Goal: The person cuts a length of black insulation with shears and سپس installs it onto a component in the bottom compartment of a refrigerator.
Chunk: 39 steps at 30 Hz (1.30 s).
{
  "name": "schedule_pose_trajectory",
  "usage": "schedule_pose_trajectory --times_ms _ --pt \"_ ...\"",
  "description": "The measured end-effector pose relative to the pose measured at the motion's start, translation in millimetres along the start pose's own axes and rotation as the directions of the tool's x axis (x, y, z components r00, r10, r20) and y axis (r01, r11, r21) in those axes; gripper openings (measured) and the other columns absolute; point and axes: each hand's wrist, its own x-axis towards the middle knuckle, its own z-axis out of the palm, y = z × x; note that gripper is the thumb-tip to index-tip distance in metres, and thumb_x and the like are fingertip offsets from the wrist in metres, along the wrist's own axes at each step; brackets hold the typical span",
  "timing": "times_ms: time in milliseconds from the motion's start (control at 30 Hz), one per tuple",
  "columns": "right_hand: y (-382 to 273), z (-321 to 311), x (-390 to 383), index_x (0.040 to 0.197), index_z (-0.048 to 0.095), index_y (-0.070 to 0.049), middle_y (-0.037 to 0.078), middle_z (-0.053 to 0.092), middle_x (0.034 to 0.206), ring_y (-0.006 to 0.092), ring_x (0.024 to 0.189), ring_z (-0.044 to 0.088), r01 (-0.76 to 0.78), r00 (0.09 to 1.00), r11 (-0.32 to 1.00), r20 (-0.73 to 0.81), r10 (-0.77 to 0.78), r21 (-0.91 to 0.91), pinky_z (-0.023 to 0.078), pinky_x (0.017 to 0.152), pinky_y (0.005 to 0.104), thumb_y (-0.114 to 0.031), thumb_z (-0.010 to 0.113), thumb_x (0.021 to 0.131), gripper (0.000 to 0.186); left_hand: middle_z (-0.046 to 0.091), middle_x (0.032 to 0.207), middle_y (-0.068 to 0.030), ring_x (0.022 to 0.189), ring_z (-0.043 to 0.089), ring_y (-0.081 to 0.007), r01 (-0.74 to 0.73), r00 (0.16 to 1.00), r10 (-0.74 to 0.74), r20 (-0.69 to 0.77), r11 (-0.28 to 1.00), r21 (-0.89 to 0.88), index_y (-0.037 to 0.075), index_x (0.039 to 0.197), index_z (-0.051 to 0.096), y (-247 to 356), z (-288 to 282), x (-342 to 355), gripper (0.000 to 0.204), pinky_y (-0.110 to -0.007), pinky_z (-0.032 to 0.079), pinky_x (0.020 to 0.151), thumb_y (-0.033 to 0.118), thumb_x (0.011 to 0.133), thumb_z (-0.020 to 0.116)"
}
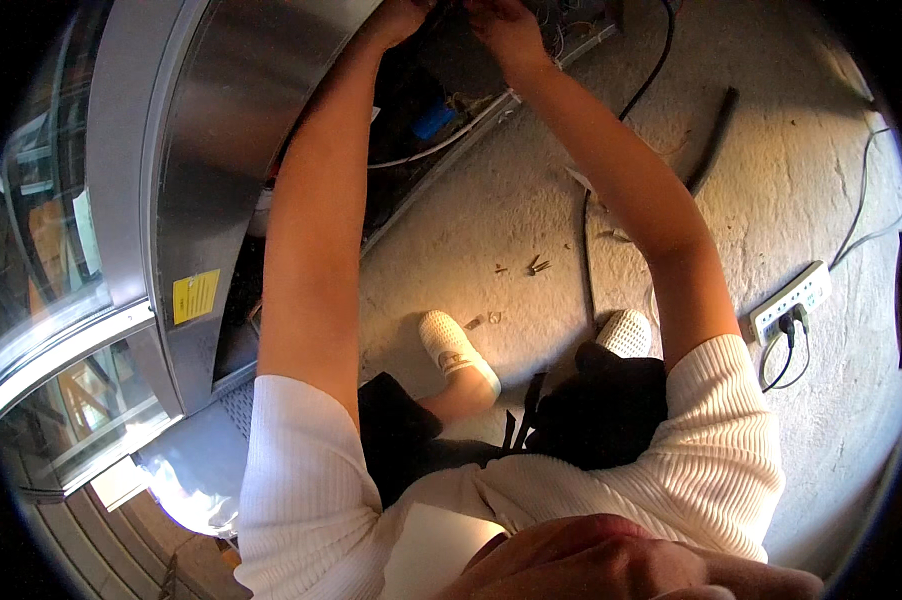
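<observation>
The open, dark compartment [436, 180] of the metal cabinet [236, 95] lay in the upper middle of the frame, with thin wires [561, 42] at its upper right and a white cable [436, 153] curving below a blue part [433, 121]. Your left hand [401, 18] and right hand [504, 24] were over it at the top edge, close together, fingers cut off or shadowed, so I couldn't tell whether either gripped anything. In that shadow, you risked snagging a wire and pulling a connection loose, or scraping a forearm on the metal rim. Farther out, a black cord [588, 250] ran beside your right shoe [626, 332]; shifting your foot could have caught it. At right, a power strip [791, 300] held plugs; if it fed the cabinet, you risked a shock.
</observation>
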Motion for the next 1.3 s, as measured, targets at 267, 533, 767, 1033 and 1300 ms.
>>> schedule_pose_trajectory --times_ms 267,533,767,1033,1300 --pt "-23.3 30.9 -17.3 0.106 0.062 0.001 0.016 0.065 0.083 0.0277 0.074 0.063 -0.095 0.993 0.556 -0.121 -0.009 -0.826 0.051 0.069 0.0364 -0.020 0.062 0.086 0.029 0.052 0.057 -0.0032 0.047 0.047 -0.0152 0.362 0.907 -0.247 0.342 0.871 -0.332 0.008 0.067 0.056 -22.2 7.5 12.3 0.021 -0.033 0.039 0.042 0.012 0.087 0.063" --pt "-67.6 49.4 3.3 0.084 0.065 -0.004 0.021 0.063 0.078 0.0416 0.072 0.061 0.181 0.983 0.057 0.182 -0.003 -0.982 0.050 0.061 0.0465 -0.022 0.063 0.081 0.018 0.056 0.059 -0.0057 0.053 0.052 -0.0170 0.415 0.873 -0.271 0.405 0.849 -0.328 0.009 0.066 0.061 7.7 -5.0 17.2 0.022 -0.035 0.040 0.044 0.008 0.087 0.059" --pt "-31.6 5.7 9.4 0.077 0.057 -0.006 0.013 0.054 0.074 0.0320 0.068 0.053 -0.266 0.961 0.486 -0.191 0.199 -0.833 0.045 0.060 0.0427 -0.016 0.058 0.085 0.013 0.061 0.064 -0.0121 0.060 0.057 -0.0226 0.333 0.883 -0.257 0.392 0.933 -0.138 0.005 0.070 0.063 36.5 -17.2 -5.4 0.025 -0.040 0.046 0.060 0.019 0.090 0.057" --pt "-2.0 -45.3 8.4 0.069 0.048 -0.008 0.004 0.043 0.069 0.0210 0.062 0.044 -0.426 0.905 0.898 -0.061 0.421 -0.115 0.040 0.058 0.0384 -0.009 0.052 0.089 0.020 0.069 0.102 -0.0159 0.095 0.064 -0.0301 0.107 0.984 -0.109 0.143 0.994 0.024 0.004 0.109 0.067 37.6 -17.5 -13.4 0.026 -0.040 0.048 0.083 0.019 0.093 0.053" --pt "-9.3 -2.5 7.7 0.087 0.059 -0.007 0.005 0.057 0.085 0.0172 0.070 0.054 -0.372 0.921 0.618 -0.191 0.340 -0.693 0.042 0.057 0.0335 -0.012 0.063 0.087 0.007 0.068 0.105 -0.0112 0.098 0.062 -0.0221 0.108 0.984 -0.042 0.173 0.914 -0.391 0.004 0.115 0.064 4.1 -1.6 -3.0 0.028 -0.037 0.048 0.086 0.008 0.089 0.056"
